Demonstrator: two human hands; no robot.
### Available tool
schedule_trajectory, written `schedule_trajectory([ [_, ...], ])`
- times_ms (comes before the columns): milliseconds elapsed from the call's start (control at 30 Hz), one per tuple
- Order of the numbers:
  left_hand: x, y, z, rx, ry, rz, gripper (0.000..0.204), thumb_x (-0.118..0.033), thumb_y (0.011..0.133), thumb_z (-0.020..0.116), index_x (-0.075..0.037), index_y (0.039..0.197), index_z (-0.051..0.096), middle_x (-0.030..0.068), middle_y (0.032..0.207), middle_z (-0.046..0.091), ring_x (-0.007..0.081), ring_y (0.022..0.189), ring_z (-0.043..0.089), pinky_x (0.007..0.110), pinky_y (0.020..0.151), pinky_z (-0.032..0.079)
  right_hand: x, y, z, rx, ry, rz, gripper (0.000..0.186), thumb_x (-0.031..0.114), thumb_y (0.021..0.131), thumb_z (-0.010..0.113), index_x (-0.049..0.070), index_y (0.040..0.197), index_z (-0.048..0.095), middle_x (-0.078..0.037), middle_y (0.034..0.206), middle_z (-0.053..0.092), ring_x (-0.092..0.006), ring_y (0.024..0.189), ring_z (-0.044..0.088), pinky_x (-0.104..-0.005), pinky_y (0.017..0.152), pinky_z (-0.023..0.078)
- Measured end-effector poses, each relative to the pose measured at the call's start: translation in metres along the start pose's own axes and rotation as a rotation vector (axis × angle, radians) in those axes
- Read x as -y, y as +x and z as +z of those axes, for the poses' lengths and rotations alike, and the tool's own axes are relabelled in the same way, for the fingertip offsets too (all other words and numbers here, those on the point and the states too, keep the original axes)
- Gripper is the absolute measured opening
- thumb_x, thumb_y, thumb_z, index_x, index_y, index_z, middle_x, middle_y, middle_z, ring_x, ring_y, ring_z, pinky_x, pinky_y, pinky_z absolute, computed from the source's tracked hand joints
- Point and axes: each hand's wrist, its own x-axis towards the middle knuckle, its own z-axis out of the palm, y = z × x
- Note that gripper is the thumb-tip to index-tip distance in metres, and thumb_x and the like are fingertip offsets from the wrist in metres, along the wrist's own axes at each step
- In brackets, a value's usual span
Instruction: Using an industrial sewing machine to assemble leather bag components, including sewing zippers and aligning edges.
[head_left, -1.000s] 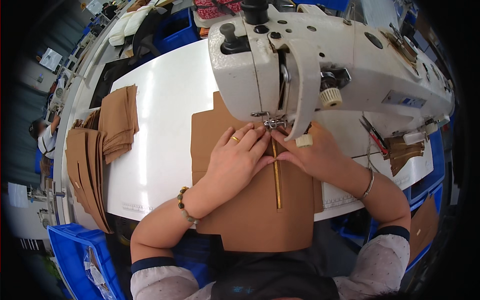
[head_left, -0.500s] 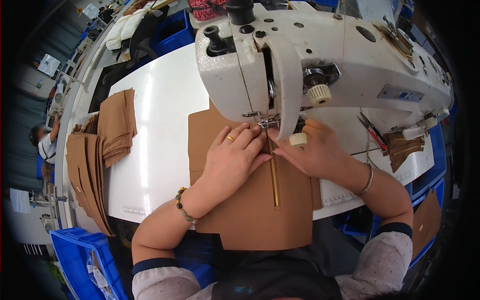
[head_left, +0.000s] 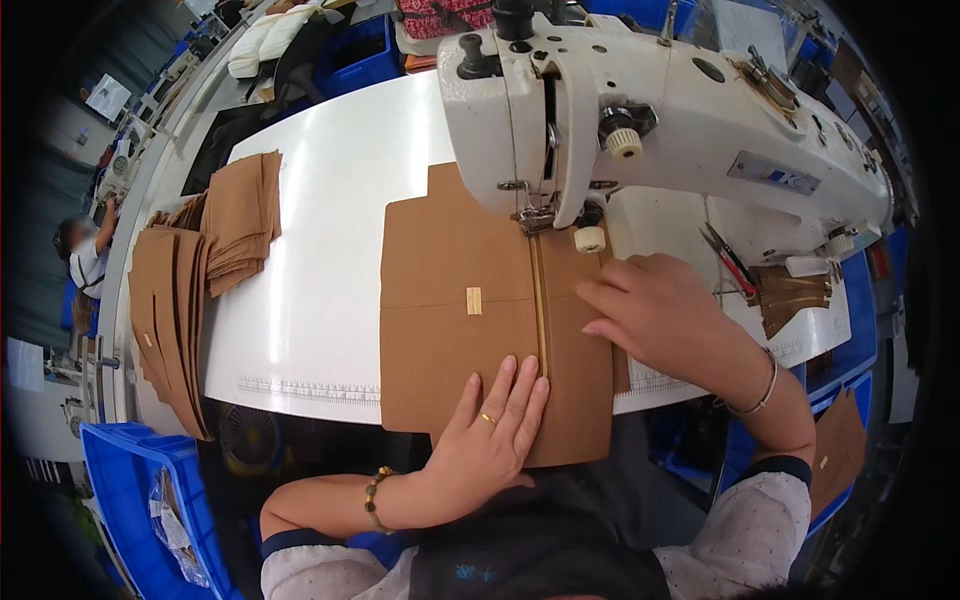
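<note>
A brown fabric panel [head_left: 450, 360] lies under the sewing machine [head_left: 690, 140], with a narrow gold zipper [head_left: 541, 310] running down from the presser foot [head_left: 537, 218]. My left hand [head_left: 490, 430] rests flat on the panel's near part, fingers stretched out, fingertips beside the zipper's lower end. Over the panel's right side, my right hand [head_left: 665, 315] hovers or lightly touches, which I cannot tell; its fingers are loosely bent and apart, with nothing seen in them. A small pale label [head_left: 474, 301] sits on the panel left of the zipper.
Stacked brown pieces [head_left: 170, 320] lie at the table's left. Red-handled scissors [head_left: 730, 262] and small brown pieces [head_left: 790, 298] lie at the right. A blue bin [head_left: 150, 450] stands lower left. Another person [head_left: 90, 255] sits far left.
My left hand has slid from the presser foot toward me, down along the zipper. My right hand has drawn back from the needle area. The panel's label is now uncovered.
</note>
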Motion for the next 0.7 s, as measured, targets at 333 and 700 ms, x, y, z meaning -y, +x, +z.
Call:
schedule_trajectory([
  [333, 0.050, 0.008, -0.022, 0.016, -0.961, -0.314, 0.035, -0.023, 0.107, 0.050, 0.005, 0.108, 0.070, 0.0245, 0.108, 0.072, 0.0395, 0.105, 0.067, 0.043, 0.091, 0.053, 0.049, -0.058, 0.013, -0.237, 0.314, 0.217, 0.012, 0.009, 0.082, 0.077, 0.004, 0.082, 0.066, -0.010, 0.085, 0.067, -0.0286, 0.080, 0.066, -0.0378, 0.067, 0.054],
  [700, 0.057, 0.009, -0.015, 0.003, -1.175, -0.411, 0.049, -0.034, 0.111, 0.047, 0.007, 0.087, 0.059, 0.0223, 0.079, 0.059, 0.0367, 0.077, 0.058, 0.045, 0.075, 0.047, 0.070, -0.037, 0.059, -0.279, 0.052, -0.146, 0.036, 0.011, 0.073, 0.079, 0.002, 0.107, 0.071, -0.009, 0.101, 0.069, -0.0265, 0.086, 0.067, -0.0362, 0.068, 0.056],
])
